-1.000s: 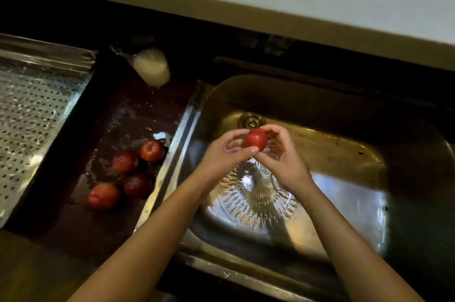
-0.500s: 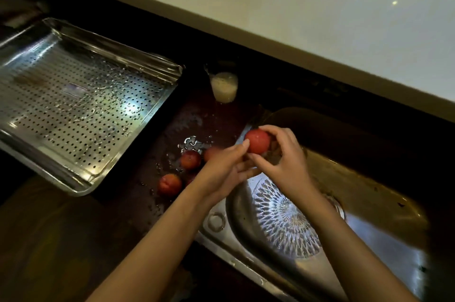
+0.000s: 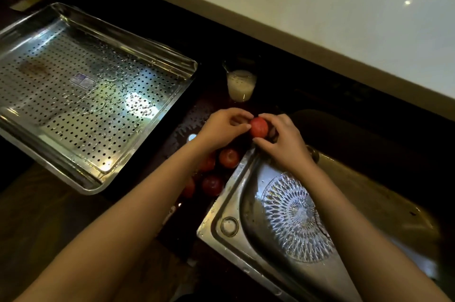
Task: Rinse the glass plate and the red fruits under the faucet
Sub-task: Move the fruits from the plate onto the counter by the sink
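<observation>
A red fruit is held between my two hands above the wet dark counter, just left of the sink's rim. My left hand pinches it from the left and my right hand grips it from the right. Several more red fruits lie on the counter below my left wrist, partly hidden by my forearm. The cut-glass plate lies flat in the steel sink. No faucet shows in the frame.
A perforated steel tray sits on the left. A glass of milky liquid stands on the counter behind my hands. A pale raised countertop runs along the back.
Both hands carried the fruit left, from over the plate in the sink to above the counter by the other fruits. The view swung left, and the tray now fills the left side.
</observation>
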`<action>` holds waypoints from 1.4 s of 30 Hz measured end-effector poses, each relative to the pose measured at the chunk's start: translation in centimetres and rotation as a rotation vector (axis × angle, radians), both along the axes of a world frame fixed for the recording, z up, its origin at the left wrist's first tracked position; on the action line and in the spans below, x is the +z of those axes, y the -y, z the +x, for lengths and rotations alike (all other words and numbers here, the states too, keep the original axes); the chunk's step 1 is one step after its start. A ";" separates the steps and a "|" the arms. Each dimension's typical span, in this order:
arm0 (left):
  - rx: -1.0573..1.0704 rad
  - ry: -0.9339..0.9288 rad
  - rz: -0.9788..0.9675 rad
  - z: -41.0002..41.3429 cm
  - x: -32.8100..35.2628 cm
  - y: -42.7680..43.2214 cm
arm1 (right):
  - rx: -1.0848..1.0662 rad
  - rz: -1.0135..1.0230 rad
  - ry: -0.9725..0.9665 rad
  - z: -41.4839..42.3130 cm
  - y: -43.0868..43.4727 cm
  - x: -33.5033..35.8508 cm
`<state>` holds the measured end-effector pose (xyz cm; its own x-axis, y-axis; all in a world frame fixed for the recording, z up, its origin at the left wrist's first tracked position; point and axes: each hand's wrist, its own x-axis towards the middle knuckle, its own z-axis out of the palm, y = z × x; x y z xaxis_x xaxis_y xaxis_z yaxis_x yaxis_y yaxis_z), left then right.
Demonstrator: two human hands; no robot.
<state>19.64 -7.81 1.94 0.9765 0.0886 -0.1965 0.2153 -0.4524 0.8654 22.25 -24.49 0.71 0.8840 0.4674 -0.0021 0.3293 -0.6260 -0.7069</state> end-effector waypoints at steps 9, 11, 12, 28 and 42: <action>-0.150 -0.179 0.073 2.6 -1.8 -2.4 | -0.010 -0.082 -0.079 0.8 -1.8 -2.4; -0.175 -0.228 0.032 2.1 -1.9 -2.8 | 0.015 -0.103 -0.090 0.3 -1.9 -2.8; -0.182 -0.246 0.021 1.9 -2.0 -2.9 | 0.028 -0.112 -0.096 0.1 -2.0 -2.9; -0.176 -0.355 -0.093 0.9 -2.3 -3.8 | 0.000 -0.121 -0.129 -1.1 -2.4 -3.5; -0.190 0.102 0.207 -0.3 2.4 2.8 | -0.279 0.009 -0.184 -4.3 4.9 -2.5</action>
<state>19.39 -10.64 4.36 0.9932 -0.0695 -0.0929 0.0263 -0.6450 0.7637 17.95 -29.37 -1.82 0.9631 0.2080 -0.1708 0.0122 -0.6677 -0.7444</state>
